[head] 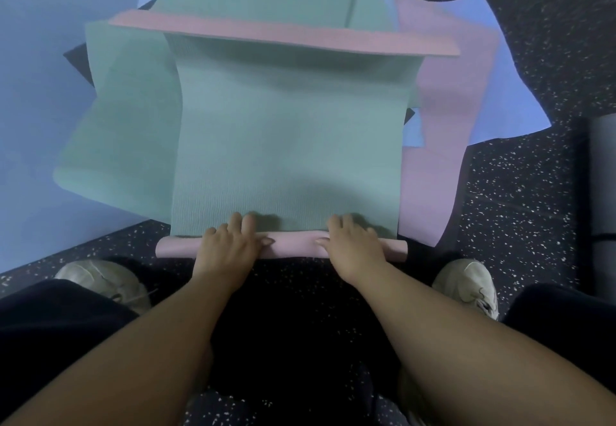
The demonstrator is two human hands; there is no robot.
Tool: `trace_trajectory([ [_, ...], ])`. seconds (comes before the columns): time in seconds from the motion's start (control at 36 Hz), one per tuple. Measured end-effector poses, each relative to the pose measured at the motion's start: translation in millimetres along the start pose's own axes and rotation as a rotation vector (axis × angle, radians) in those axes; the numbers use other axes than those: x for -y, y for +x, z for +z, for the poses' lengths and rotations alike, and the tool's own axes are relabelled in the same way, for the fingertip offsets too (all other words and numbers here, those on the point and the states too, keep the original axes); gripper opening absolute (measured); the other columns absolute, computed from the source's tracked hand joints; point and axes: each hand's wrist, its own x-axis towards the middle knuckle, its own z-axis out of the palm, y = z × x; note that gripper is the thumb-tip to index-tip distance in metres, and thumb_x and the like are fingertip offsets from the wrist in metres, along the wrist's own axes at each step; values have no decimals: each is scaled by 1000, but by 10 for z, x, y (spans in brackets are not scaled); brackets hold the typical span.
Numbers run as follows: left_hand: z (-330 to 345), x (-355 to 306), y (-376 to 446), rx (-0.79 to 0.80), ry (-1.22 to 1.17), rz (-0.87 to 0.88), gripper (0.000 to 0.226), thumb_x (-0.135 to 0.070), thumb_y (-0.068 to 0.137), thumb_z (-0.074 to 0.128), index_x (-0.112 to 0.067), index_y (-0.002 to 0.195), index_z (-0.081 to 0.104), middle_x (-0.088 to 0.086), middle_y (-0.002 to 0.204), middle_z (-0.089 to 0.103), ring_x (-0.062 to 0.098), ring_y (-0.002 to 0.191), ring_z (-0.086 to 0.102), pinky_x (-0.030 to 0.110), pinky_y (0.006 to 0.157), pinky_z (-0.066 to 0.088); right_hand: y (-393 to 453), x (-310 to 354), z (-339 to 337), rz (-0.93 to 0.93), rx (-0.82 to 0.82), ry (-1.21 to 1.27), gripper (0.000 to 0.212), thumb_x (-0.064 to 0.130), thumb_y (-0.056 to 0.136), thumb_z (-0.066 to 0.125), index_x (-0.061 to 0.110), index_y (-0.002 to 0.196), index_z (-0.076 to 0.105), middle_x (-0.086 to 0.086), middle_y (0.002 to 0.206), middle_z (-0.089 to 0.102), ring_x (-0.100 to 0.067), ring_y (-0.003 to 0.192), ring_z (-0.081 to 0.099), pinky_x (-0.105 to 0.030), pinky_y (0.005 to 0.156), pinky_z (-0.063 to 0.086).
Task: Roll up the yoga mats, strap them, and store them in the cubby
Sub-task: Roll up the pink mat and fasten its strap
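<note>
Left hand (230,242), right hand (351,242) curled over roll, lower centre, of green-pink foam yoga mat (286,145); likely soft, light, springy, grip evenly.

No text, label, brand, number or sign can be read anywhere on the mats or floor.

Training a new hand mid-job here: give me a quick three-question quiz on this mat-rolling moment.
1. True or false: the left hand and right hand both hold the pink roll.
2. Which colour faces up on the flat stretch of mat? A) green B) black C) orange
3. Fill in: the rolled grey mat lies at the view's ____ edge.
Key: 1 true; 2 A; 3 right.
</note>
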Motion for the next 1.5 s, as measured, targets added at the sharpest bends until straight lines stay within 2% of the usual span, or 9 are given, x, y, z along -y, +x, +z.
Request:
trace_trajectory([
  [0.28,-32,-193,120,101,118,-252,42,-31,67,84,-8,84,54,12,83,51,28,74,47,40,69,30,97,99,9,131,-74,6,40,43,96,52,10,117,51,-11,122,49,-28,116,43,-39,93,35],
  [0.36,-126,-258,194,199,152,-199,28,-26,83,72,-12,101,56,9,97,53,27,86,51,36,71,36,86,171,12,167,-251,1,44,31,52,93,11,74,61,-9,77,58,-29,74,58,-35,60,46],
  [0.47,-209,-274,213,307,123,-200,24,-32,101,45,-16,119,42,3,116,48,23,105,48,32,81,37,20,236,46,37,-400,43,36,2,46,83,13,66,56,-6,64,53,-27,58,56,-28,43,39],
  [0.56,-203,-261,163,213,94,-190,24,-23,86,70,-13,101,55,7,95,54,28,85,53,36,64,33,-55,235,135,10,-459,38,7,10,64,54,14,70,55,-6,69,52,-27,62,55,-30,48,39],
  [0.64,-74,-210,60,-8,36,-105,22,-24,77,71,-8,81,57,11,75,52,31,66,50,37,54,37,-153,213,234,18,-392,90,23,30,69,48,14,82,57,-5,80,54,-27,73,53,-33,57,43],
  [0.72,-62,-198,-39,-21,31,-59,44,-52,85,49,-9,88,56,12,83,53,30,72,50,40,61,40,-170,175,273,6,-340,65,48,42,52,81,15,88,62,-4,85,57,-25,75,57,-33,60,47],
  [0.89,-28,-142,-42,1,-32,-52,55,-45,64,82,-8,98,59,11,93,55,32,80,52,43,67,47,-80,156,204,26,-343,29,55,40,43,93,19,83,63,2,80,55,-20,72,56,-30,58,43],
  [1.39,-164,-99,357,-34,-199,-143,32,-11,72,81,-8,99,63,16,84,56,35,75,53,44,73,46,255,62,-99,11,-211,137,33,35,104,36,18,129,48,-4,130,45,-26,122,37,-34,99,27],
  [1.5,-79,-197,307,-133,-188,-80,45,4,65,78,-12,102,58,19,109,54,34,102,47,53,100,34,349,65,-112,49,-193,145,26,29,103,41,19,126,47,-4,128,45,-25,122,38,-33,99,28],
])
